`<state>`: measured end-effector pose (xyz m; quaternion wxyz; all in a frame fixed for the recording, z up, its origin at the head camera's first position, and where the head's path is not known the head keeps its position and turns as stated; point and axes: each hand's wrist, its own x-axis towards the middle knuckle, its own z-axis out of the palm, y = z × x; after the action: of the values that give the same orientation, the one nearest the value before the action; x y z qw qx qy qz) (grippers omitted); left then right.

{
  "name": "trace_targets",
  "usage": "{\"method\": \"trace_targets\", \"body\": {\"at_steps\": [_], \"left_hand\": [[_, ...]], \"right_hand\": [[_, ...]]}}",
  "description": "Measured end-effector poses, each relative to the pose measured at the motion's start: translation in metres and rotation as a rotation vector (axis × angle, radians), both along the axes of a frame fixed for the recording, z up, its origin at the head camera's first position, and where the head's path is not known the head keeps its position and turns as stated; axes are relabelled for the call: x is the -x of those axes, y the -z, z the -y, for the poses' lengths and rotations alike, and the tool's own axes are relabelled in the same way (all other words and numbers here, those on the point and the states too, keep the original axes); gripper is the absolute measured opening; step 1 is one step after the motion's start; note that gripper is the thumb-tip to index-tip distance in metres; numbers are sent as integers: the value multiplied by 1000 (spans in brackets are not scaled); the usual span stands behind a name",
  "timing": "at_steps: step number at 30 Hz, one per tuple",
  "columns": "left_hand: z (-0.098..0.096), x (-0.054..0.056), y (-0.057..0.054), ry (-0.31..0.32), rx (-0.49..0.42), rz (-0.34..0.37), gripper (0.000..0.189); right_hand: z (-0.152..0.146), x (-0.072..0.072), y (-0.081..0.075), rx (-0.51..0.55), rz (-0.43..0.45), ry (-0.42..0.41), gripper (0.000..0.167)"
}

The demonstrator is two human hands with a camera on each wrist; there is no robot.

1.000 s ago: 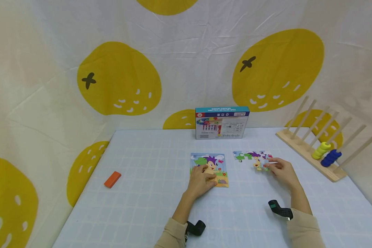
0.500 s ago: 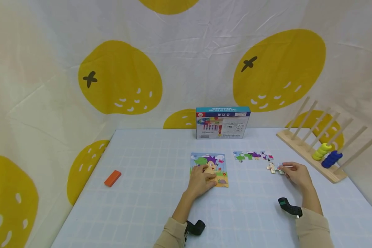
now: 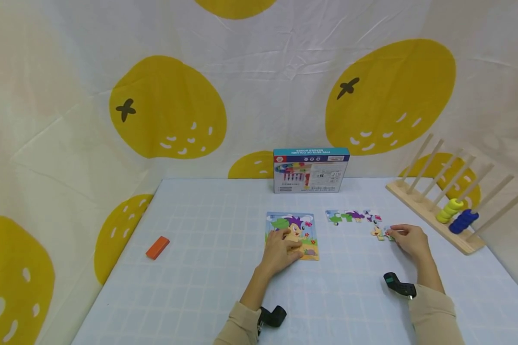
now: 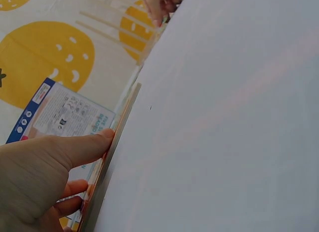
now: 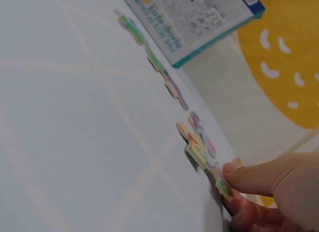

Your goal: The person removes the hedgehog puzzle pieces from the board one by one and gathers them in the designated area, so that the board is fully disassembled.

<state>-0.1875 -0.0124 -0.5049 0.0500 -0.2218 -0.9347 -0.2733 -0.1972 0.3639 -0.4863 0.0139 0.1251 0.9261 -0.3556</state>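
By the thumb and fingers of the right hand (image 3: 412, 242), closed with hardly any gap, a thin jigsaw piece printed in pale blue and green (image 5: 218, 177) is pinched at its edge. It is held low over the table; whether the cloth is touched cannot be told. Against its left side a thin tan-and-green jigsaw piece (image 5: 192, 137) is seen; whether the two are interlocked is not clear. Just beyond them, a flat strip of green-and-purple jigsaw pieces (image 3: 347, 217) is laid out, with a purple-and-white jigsaw piece (image 3: 372, 214) set by its right end.

Nothing is gripped by the left hand (image 3: 280, 251): its fingers are loosely bent and spread, and it is rested on a square board printed with a purple-haired cartoon hedgehog (image 3: 308, 242), which is placed left of the loose pieces.

At the back of the table, covered with a pale blue checked cloth (image 3: 207, 282), a flat cardboard box with a teal top (image 3: 311, 175) is stood upright. To the right, a pale wooden rack with slanted pegs (image 3: 414, 197) is placed, with yellow beads (image 3: 450, 211) and dark blue beads (image 3: 464, 221) threaded on two pegs. Far left, an orange-red rectangular block (image 3: 157, 247) is laid.
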Motion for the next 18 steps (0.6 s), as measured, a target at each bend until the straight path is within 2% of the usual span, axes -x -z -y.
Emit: {"method": "trace_targets", "body": {"at_steps": [8, 12, 18], "left_hand": [[0, 0, 1, 1, 2, 4, 28], [0, 0, 2, 0, 3, -1, 28], [0, 0, 1, 1, -9, 8, 28]], "right_hand": [[3, -1, -1, -39, 18, -85, 69], [5, -1, -3, -74, 4, -117, 65], [7, -1, -4, -74, 5, -107, 58]]}}
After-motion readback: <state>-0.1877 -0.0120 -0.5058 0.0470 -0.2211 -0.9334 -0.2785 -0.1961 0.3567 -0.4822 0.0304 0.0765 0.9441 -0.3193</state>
